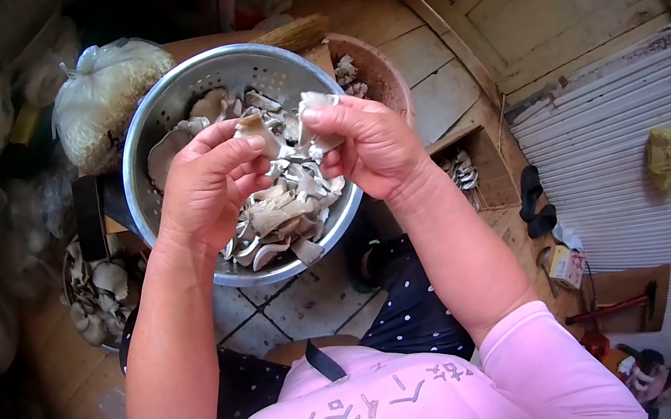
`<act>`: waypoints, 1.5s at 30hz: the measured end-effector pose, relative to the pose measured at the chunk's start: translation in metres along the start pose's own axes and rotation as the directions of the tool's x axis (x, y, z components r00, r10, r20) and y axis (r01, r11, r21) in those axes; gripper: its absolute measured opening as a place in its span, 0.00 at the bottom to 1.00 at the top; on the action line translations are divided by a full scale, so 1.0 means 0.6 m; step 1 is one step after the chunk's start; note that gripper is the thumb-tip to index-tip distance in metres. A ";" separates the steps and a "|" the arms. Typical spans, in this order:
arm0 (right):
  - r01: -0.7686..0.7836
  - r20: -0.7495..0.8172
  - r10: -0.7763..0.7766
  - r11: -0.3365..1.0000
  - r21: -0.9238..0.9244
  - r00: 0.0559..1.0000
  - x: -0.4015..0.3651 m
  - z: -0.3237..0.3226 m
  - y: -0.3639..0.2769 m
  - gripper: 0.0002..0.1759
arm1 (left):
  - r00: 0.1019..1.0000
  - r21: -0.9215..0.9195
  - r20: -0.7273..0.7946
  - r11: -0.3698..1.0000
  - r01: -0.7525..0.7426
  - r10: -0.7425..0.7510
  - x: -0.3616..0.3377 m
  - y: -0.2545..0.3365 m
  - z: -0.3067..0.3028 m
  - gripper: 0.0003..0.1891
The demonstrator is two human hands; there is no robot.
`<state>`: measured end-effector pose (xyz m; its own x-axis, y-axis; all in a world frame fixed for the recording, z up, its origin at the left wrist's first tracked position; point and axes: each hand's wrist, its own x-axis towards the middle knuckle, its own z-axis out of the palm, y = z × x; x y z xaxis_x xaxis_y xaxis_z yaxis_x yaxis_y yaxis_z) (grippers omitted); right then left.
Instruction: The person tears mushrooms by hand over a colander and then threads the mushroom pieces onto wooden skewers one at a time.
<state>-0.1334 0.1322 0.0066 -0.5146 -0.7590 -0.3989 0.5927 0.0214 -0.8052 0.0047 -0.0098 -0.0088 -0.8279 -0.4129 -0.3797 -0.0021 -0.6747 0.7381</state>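
Note:
Both my hands are raised over a metal colander (144, 117) full of torn oyster mushroom pieces (286, 209). My left hand (209, 178) pinches a grey-brown oyster mushroom piece (257, 130) between thumb and fingers. Close beside it, my right hand (368, 136) grips a paler oyster mushroom piece (308, 129) with a ragged white edge. The two pieces are held side by side, their lower ends near each other. Larger mushroom caps (164, 154) rest along the colander's left inner wall.
Left of my knees stands a container of whole oyster mushrooms (106, 281). A knotted clear plastic bag (109, 97) sits behind the colander's left side. At right back is a pinkish basin (384, 75) with mushroom scraps. Black sandals (535, 201) lie by the right wall.

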 end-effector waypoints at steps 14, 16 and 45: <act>-0.016 0.118 0.029 0.994 -0.106 0.993 0.002 0.014 0.018 0.14 | 0.996 0.116 0.075 0.992 -0.048 0.040 -0.006 0.010 0.011 0.15; 0.010 0.100 -0.003 0.998 -0.068 0.995 0.005 0.014 0.024 0.14 | 0.997 0.106 0.048 0.993 -0.058 0.053 -0.008 0.008 0.012 0.15; 0.072 0.022 -0.070 0.993 -0.093 0.997 0.005 0.015 0.030 0.12 | 0.990 0.132 0.057 0.982 -0.139 0.132 0.001 -0.013 0.009 0.06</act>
<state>-0.1186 0.1244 -0.0050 -0.5408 -0.7729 -0.3319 0.4944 0.0272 -0.8688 0.0011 -0.0016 -0.0121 -0.8514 -0.4631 -0.2464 0.0390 -0.5242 0.8507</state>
